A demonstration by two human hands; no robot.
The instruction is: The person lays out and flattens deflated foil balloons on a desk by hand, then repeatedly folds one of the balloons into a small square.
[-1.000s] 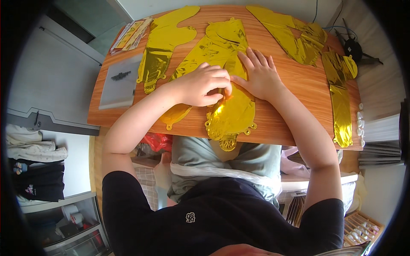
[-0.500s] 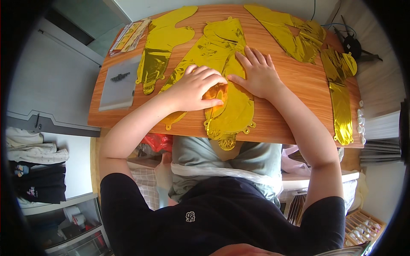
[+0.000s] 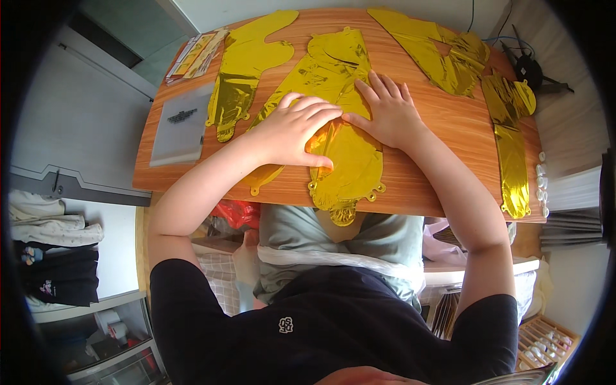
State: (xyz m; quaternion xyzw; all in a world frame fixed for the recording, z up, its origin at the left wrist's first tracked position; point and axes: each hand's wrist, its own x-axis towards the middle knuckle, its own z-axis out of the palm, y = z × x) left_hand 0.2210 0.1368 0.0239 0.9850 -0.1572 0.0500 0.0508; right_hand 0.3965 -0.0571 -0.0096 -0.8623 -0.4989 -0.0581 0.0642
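Gold foil balloon (image 3: 343, 163): a flat, uninflated shape is laid at the near edge of the wooden table (image 3: 443, 128), in the middle, with its scalloped lower end hanging just over the edge.
Left hand (image 3: 292, 131): it is pressed palm down on the upper left part of the balloon, fingers together and slightly curled, thumb stretched along the foil; nothing is gripped.
Right hand (image 3: 388, 115): it is laid flat just beside the left hand, fingers spread and open, its thumb tip touching the left hand's fingertips over the balloon.
Second foil piece (image 3: 327, 64): a long gold shape is spread behind both hands, partly covered by them and reaching to the far edge.
Left foil piece (image 3: 247, 64): a curved gold balloon is laid well to the left, apart from the hands.
Right foil pieces (image 3: 443, 54): crumpled gold shapes are gathered at the far right corner, and a narrow gold strip (image 3: 513, 160) is laid along the right edge.
Clear packet (image 3: 181, 125): a flat plastic bag is placed near the left edge.
Printed cards (image 3: 192, 56): a small stack is set at the far left corner.
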